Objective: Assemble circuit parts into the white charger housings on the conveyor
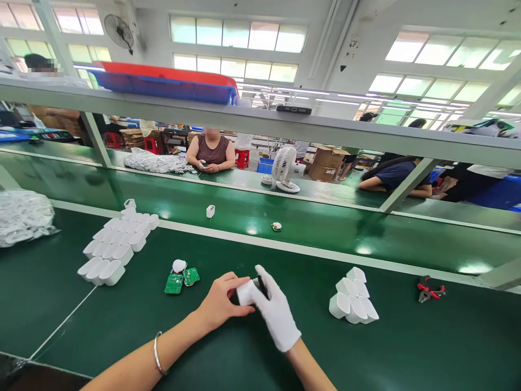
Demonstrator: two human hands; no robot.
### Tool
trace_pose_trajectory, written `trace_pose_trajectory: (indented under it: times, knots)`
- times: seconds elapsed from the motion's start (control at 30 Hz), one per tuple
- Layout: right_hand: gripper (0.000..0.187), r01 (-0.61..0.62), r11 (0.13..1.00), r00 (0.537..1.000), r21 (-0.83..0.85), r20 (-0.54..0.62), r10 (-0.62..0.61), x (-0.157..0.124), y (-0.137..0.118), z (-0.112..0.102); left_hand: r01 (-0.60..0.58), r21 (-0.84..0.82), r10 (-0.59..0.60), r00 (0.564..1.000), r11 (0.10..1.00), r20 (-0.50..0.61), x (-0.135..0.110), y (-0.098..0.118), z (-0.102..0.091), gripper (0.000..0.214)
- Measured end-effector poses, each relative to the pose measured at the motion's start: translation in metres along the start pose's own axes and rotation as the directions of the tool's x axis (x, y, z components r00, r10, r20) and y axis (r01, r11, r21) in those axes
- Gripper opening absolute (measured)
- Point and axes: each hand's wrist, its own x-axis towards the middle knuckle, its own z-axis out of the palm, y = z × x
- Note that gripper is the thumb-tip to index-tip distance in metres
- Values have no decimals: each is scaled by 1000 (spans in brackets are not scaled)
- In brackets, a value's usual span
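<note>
My bare left hand point(222, 300) and my white-gloved right hand point(274, 310) meet over the green table, both closed on a small white plastic casing point(246, 292) with a dark part at its top. Green circuit boards point(181, 278) lie just left of my left hand, one with a white cap on it. Several white casings point(353, 301) stand in a cluster to the right of my gloved hand. A larger batch of white casings point(119, 241) is laid in rows at the left.
Red-handled pliers point(429, 290) lie at the right. A bag of white parts point(22, 217) sits far left. One white casing point(210, 210) and a small part point(277, 226) rest on the conveyor belt. Across it, other people sit beside a small fan point(285, 169).
</note>
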Motion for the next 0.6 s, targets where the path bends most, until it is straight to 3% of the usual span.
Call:
trace_pose_trajectory:
  times: [0.07, 0.13, 0.2, 0.4, 0.6]
  knots:
    - [37, -151, 988, 985, 16, 89, 149, -3, 8, 6, -36, 86, 42, 997, 996, -69, -2, 2, 0, 42]
    - [32, -303, 951, 942, 64, 174, 289, -4, 15, 9, -63, 133, 83, 984, 989, -156, -5, 3, 1, 43]
    - [30, -393, 910, 904, 131, 235, 356, -4, 20, 11, -92, 161, 127, 968, 983, -218, -8, 4, 4, 45]
    - [33, -377, 888, 915, 264, 255, 313, -2, 22, 13, -223, 223, 275, 933, 949, -234, -13, 5, 9, 42]
    - [38, -367, 903, 913, 225, 274, 303, 0, 17, 8, -329, 314, 394, 903, 891, -173, -14, 1, 7, 38]
